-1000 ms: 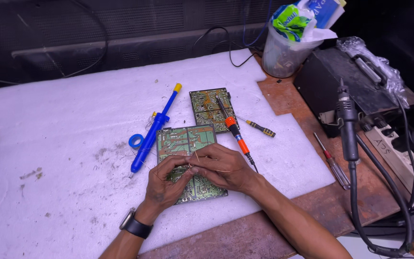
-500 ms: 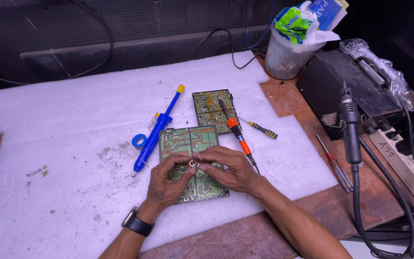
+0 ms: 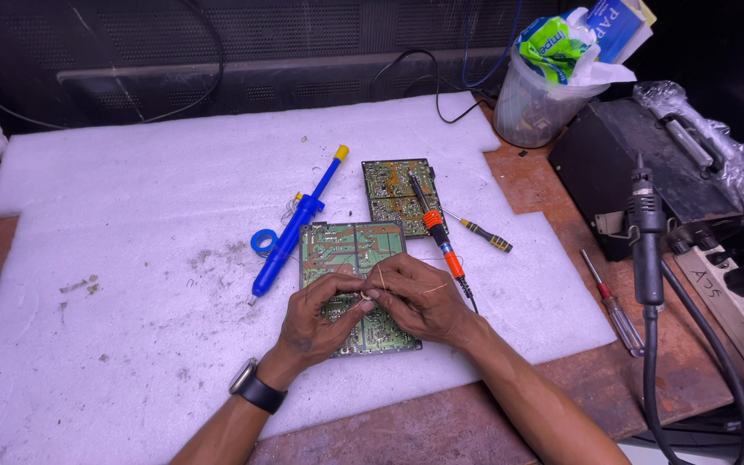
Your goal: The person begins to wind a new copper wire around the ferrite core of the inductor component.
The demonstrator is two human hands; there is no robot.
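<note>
2 hands, left (image 3: pixel 316 312) and right (image 3: pixel 419 297), pinch a thin wire (image 3: pixel 382 280) and small ring over a green circuit board (image 3: pixel 353 258) at centre frame; seating it demands steady fingertips.

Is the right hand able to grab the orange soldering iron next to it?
Probably yes: the soldering iron lies uncovered just beside the right hand, though its fingers are busy with thin wire.
</note>
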